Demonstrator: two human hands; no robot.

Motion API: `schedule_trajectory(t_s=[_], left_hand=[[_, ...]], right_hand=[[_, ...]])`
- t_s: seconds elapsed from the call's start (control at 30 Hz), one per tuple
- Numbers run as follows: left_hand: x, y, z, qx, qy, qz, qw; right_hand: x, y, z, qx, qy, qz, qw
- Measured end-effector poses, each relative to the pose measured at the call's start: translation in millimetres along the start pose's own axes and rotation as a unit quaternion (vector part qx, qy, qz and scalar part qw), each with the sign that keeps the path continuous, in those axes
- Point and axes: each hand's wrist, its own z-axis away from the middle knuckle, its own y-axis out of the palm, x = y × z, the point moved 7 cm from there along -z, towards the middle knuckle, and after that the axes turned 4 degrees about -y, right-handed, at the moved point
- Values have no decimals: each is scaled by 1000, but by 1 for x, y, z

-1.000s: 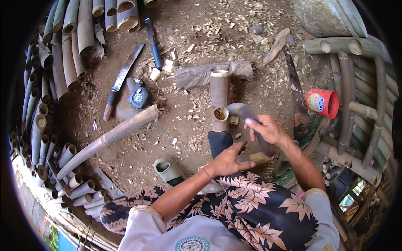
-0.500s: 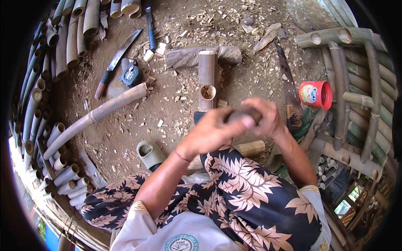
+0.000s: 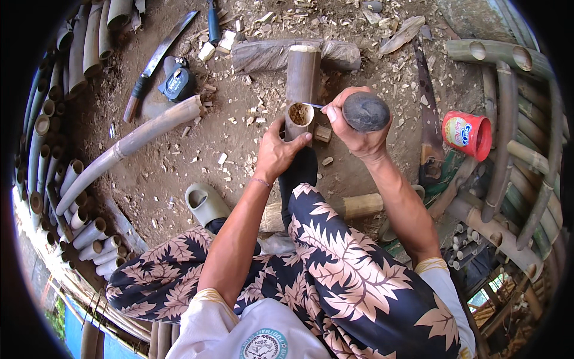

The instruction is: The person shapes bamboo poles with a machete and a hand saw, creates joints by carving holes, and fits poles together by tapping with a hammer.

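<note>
A brown bamboo piece point(image 3: 303, 78) points away from me, its far end resting on a weathered log point(image 3: 260, 57). A round hole in its near part holds loose shavings point(image 3: 301, 113). My left hand point(image 3: 279, 149) is closed round the near end, thumb on top just below the hole. My right hand point(image 3: 365, 134) grips a carving knife with a big dark rounded handle point(image 3: 366, 112). Its thin blade point(image 3: 315, 106) reaches left to the rim of the hole. Much of the knife is hidden by the hand and handle.
A machete point(image 3: 158, 63), tape measure point(image 3: 177, 81), blue-handled chisel point(image 3: 213, 24) and long curved bamboo pole point(image 3: 128, 151) lie left. Right are a handsaw point(image 3: 429, 113), a red tub point(image 3: 466, 134) and a bamboo frame point(image 3: 505, 137). Cut bamboo is stacked far left; chips litter the ground.
My hands were together above my lap around the dark handle. They have parted: the left now holds the bamboo, and the right has brought the knife to the hole.
</note>
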Motion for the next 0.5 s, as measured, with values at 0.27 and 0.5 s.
schedule_trajectory(t_s=[0.27, 0.5], left_hand=[[2, 4, -4, 12, 1, 63, 998], [16, 8, -8, 29, -8, 126, 992]], right_hand=[[-6, -12, 7, -17, -4, 22, 1000], [-32, -28, 21, -129, 102, -121, 979]])
